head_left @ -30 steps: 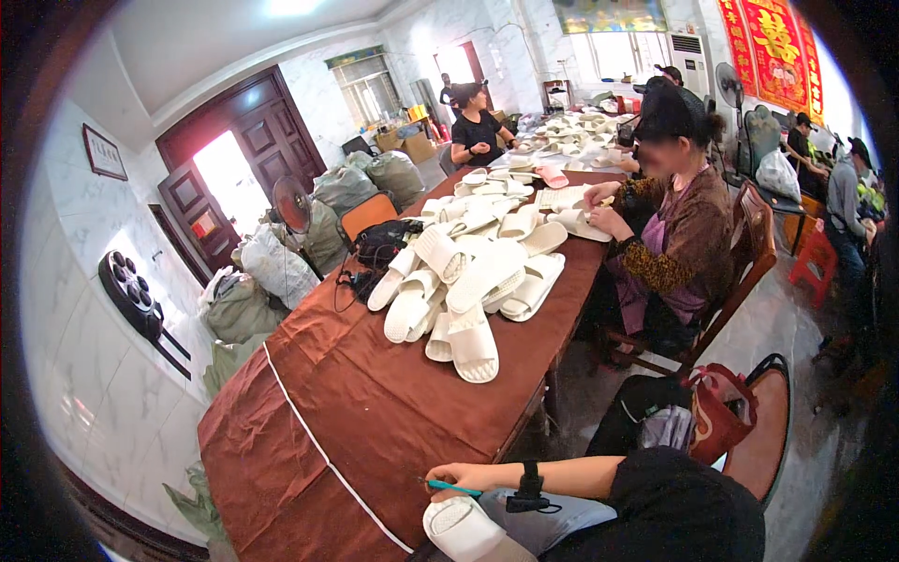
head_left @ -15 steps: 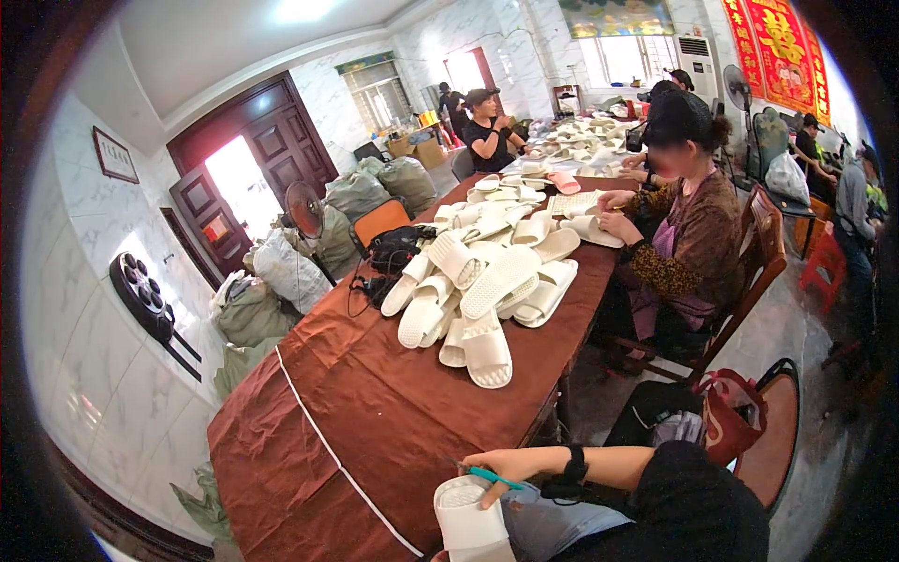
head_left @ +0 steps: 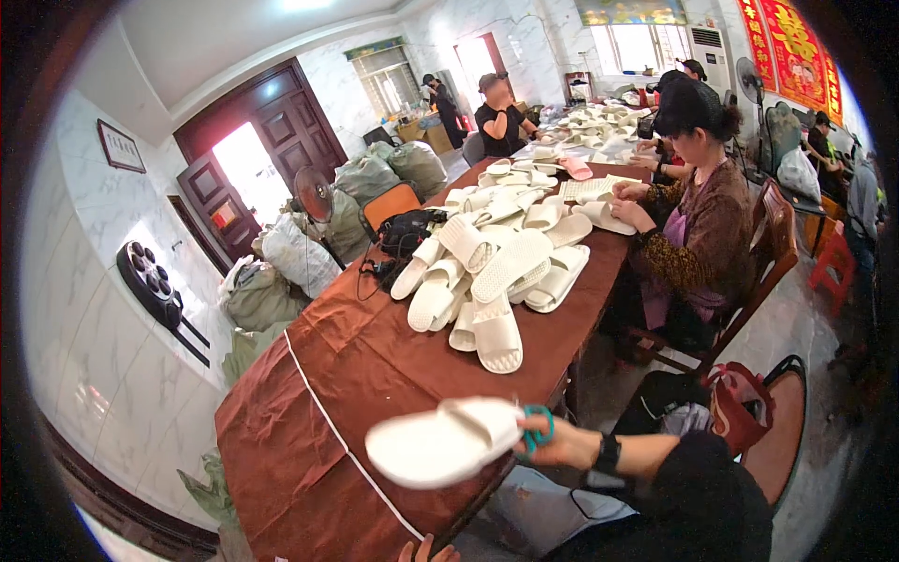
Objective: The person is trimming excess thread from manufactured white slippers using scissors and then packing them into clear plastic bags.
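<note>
One white slipper [head_left: 443, 440] is held out over the near edge of the long table [head_left: 356, 375], which is draped in a reddish-brown cloth, and it lies roughly level with its sole side toward the camera. In the head view, the person's right hand [head_left: 562, 442] comes in from the lower right on a dark-sleeved forearm with a black wristband [head_left: 609, 454]; it is closed on the slipper's right end, and teal-handled scissors [head_left: 536, 429] sit in the same grip against that end of the slipper. Only a few fingertips of the left hand [head_left: 428, 551] show at the very bottom edge, touching nothing visible, and I cannot tell whether that hand is clenched or loose. Farther up the table, well apart from the held slipper, a heap of white slippers [head_left: 496, 281] lies piled on the cloth, with a black bag [head_left: 407, 229] and its cords just beside the heap on the left. Past that, more pale slippers cover the far stretch of the table. A seated co-worker in a brown patterned top [head_left: 698, 225] sits on a wooden chair at the right side of the table with both hands on slippers there, and other people sit or stand farther back. A red and dark bag [head_left: 740, 412] rests on a chair near the lower right. Stuffed sacks [head_left: 281, 262] and a standing fan [head_left: 312, 195] line the left wall near a dark wooden double door [head_left: 257, 155].
</note>
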Tool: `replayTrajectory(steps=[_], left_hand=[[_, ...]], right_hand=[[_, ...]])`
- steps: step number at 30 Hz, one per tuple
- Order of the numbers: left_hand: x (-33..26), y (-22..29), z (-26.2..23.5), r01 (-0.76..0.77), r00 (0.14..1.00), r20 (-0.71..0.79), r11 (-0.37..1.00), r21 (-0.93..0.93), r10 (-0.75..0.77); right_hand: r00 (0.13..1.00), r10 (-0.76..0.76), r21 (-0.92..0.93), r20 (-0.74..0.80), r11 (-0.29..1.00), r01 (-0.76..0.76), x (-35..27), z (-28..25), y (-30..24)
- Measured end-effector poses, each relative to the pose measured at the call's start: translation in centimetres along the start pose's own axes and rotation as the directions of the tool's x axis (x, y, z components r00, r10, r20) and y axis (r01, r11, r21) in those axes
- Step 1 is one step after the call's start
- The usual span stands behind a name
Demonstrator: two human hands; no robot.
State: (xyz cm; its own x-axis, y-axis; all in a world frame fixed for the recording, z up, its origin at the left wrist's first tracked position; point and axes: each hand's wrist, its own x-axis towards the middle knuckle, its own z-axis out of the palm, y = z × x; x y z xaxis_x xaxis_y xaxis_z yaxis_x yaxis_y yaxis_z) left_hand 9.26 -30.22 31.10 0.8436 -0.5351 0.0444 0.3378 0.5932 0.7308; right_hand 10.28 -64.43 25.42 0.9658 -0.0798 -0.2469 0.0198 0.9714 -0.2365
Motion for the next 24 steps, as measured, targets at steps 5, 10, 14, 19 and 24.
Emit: replayTrajectory(steps=[5,10,14,19,24], left_hand=[[-1.2,-0.4,-1.9,-0.005,0.999,-0.034,1.000,0.026,0.006],[-3.4,-0.4,-1.2,-0.059,0.988,-0.141,0.998,-0.002,0.058],[-5.0,-0.5,-3.1,-0.070,0.900,-0.419,0.987,0.145,0.125],[-6.0,-0.3,-2.8,0.014,0.833,-0.542,0.975,0.221,0.110],[-4.4,1.2,-3.3,0.045,0.837,-0.515,0.913,0.407,0.188]], right_hand=[[0.866,-0.497,-0.006,-0.061,0.868,0.497,8.5,8.7,-12.7],[0.555,-0.818,0.242,0.150,0.575,0.782,16.5,13.2,-27.2],[0.737,-0.628,0.176,0.250,0.778,0.603,16.7,13.9,-22.9],[0.936,-0.142,-0.866,0.321,0.357,0.351,14.3,10.5,-13.5],[0.877,0.118,-0.660,0.466,-0.614,0.433,9.7,8.7,-3.4]])
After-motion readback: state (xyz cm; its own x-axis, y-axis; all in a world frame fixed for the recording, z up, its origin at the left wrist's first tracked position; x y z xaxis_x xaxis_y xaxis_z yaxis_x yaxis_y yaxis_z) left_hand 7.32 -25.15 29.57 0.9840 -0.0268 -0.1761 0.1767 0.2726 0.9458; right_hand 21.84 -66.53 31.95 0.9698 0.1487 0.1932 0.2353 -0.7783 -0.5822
